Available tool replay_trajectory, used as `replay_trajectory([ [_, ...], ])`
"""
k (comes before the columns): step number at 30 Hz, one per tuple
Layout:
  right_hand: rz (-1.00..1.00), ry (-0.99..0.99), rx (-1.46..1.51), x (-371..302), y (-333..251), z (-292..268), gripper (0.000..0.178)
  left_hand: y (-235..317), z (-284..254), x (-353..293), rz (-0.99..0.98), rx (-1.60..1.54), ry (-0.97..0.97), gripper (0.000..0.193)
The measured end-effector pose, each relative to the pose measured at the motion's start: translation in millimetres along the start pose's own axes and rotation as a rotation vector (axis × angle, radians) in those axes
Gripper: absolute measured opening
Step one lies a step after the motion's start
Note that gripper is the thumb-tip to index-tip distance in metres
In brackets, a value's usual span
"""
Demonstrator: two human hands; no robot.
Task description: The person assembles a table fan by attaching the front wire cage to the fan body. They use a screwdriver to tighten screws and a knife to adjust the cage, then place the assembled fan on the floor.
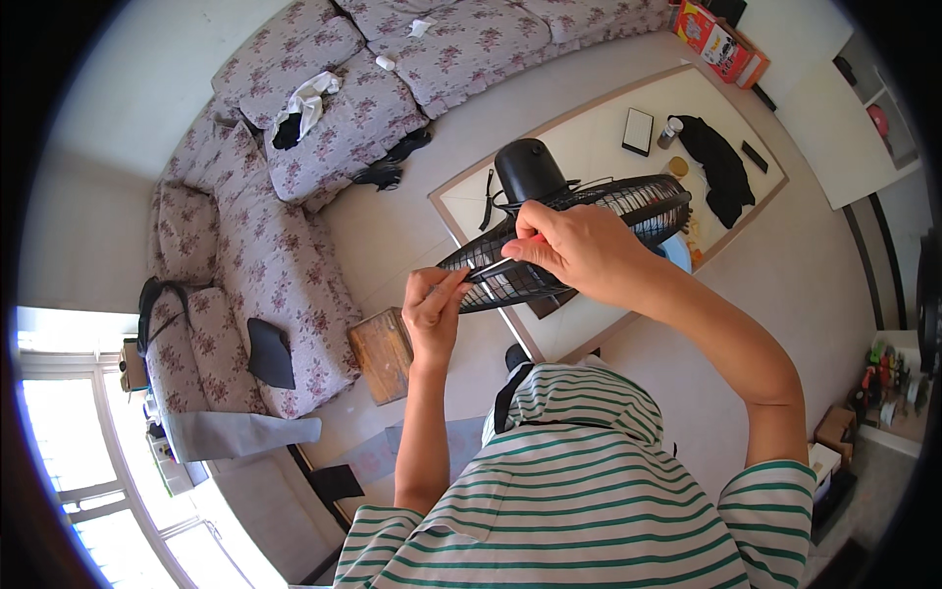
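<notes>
Screwdriver [490, 268], by its look: slim metal shaft, a bit of red at the handle, gripped in the right hand [589, 250], tip at the grille rim. Left hand [429, 306]: fingertips pinched on the rim, just beside the tip. Sound practice, I'd judge: brace the rim firmly, hold the shaft steady, press lightly lest it slip toward the fingers. Fan [532, 175]: black throughout, round wire grille [643, 201] seen nearly edge-on, close-set spokes, rounded motor housing behind. Location: before the person, over the desk [584, 142]; footing hidden from me.
</notes>
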State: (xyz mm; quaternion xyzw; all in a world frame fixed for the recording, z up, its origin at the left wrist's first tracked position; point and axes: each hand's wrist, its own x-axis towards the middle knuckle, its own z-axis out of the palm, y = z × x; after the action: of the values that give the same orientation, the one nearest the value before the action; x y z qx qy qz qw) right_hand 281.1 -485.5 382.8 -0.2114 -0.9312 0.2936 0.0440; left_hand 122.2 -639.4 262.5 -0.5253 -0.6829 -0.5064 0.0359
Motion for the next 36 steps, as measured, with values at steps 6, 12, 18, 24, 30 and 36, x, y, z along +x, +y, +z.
replay_trajectory([
  [6,-0.296,0.237,0.124,0,6,9,0.018,-2,0,0,0.056,0.015,0.0,0.025],
  [12,-0.295,0.243,0.236,0,9,12,0.02,-2,0,0,0.053,0.019,-0.001,0.024],
  [18,-0.173,0.171,-0.001,-1,12,11,0.018,-1,0,0,0.051,0.013,0.005,0.025],
  [24,-0.42,0.353,0.088,-1,17,14,0.018,-1,1,1,0.065,0.013,0.01,0.025],
  [30,-0.122,0.098,-0.035,-3,8,9,0.018,-2,2,0,0.061,0.016,0.017,0.025],
  [36,-0.382,0.257,-0.043,-4,12,10,0.012,-2,2,1,0.069,0.023,0.021,0.025],
])
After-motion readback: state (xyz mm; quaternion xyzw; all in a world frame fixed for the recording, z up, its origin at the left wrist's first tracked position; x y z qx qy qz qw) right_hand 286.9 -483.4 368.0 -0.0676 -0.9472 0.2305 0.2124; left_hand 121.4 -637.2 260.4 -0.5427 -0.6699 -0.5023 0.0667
